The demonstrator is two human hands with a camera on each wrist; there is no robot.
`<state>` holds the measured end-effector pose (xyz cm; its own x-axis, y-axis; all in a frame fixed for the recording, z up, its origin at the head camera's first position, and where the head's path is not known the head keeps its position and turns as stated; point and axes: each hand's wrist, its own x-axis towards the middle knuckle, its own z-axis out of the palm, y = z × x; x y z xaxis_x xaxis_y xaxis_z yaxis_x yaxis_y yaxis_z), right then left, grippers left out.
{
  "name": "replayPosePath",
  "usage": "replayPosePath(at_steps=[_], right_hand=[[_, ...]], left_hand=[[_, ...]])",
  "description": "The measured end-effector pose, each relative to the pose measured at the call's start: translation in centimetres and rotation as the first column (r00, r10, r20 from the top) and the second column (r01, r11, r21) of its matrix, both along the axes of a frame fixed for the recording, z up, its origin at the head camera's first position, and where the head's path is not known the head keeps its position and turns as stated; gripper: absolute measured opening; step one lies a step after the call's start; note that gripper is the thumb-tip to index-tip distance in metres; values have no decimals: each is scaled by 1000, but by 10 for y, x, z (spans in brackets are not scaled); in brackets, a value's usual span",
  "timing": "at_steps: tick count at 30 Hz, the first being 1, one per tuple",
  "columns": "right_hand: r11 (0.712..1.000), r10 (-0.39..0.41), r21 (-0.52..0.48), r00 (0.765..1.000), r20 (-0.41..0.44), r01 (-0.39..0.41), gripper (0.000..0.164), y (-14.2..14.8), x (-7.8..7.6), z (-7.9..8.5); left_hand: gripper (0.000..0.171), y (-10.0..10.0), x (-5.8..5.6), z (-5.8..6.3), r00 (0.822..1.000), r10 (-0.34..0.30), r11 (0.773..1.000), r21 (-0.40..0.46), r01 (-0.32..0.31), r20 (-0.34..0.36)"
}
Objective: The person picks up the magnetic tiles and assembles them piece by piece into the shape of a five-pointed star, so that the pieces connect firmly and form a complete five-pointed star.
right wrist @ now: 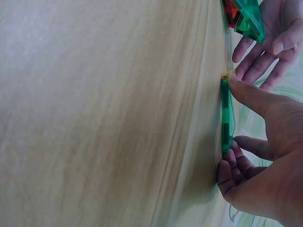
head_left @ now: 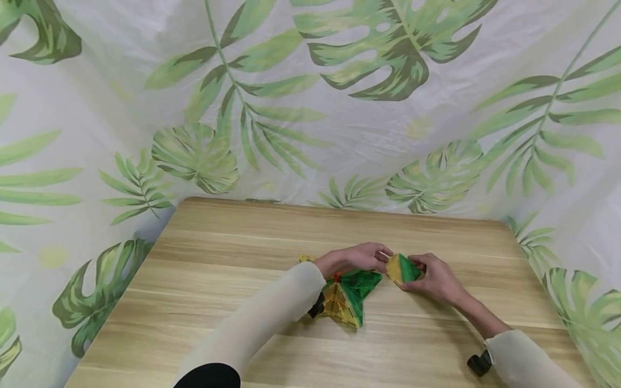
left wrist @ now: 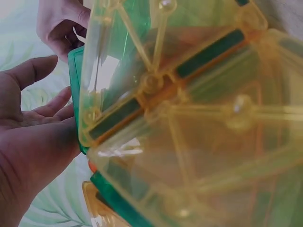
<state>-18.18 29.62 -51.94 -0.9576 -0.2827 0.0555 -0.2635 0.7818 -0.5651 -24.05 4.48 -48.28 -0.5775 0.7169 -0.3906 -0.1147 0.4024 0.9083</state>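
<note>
My right hand (head_left: 434, 279) pinches a flat pair of translucent magnetic tiles by its right side, one green tile (head_left: 408, 268) and one yellow tile (head_left: 394, 269) edge to edge. The right wrist view has that green tile (right wrist: 225, 113) edge-on, between thumb and fingers. My left hand (head_left: 361, 257) reaches over from the left, fingers extended beside the yellow tile. Below the left hand stands a pointed structure of magnetic tiles (head_left: 359, 288), green on the right, yellow in front, with a bit of red on top. Its yellow tiles (left wrist: 199, 132) fill much of the left wrist view.
The wood-grain table (head_left: 218, 258) reaches back to a hanging leaf-print cloth (head_left: 271, 108). My left forearm (head_left: 271, 312) crosses over the table and hides part of the tile structure. A black wrist camera (head_left: 479, 364) sits at the right sleeve.
</note>
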Motion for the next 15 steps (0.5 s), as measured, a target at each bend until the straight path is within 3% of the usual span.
replayPosePath(at_steps=[10, 15], right_hand=[[999, -43, -24, 999, -3, 43, 79, -4, 1, -3], [994, -74, -77, 997, -12, 72, 84, -6, 2, -5]], left_hand=[[52, 3, -2, -3, 998, 45, 999, -10, -45, -35], [48, 2, -3, -3, 997, 71, 997, 11, -70, -16]])
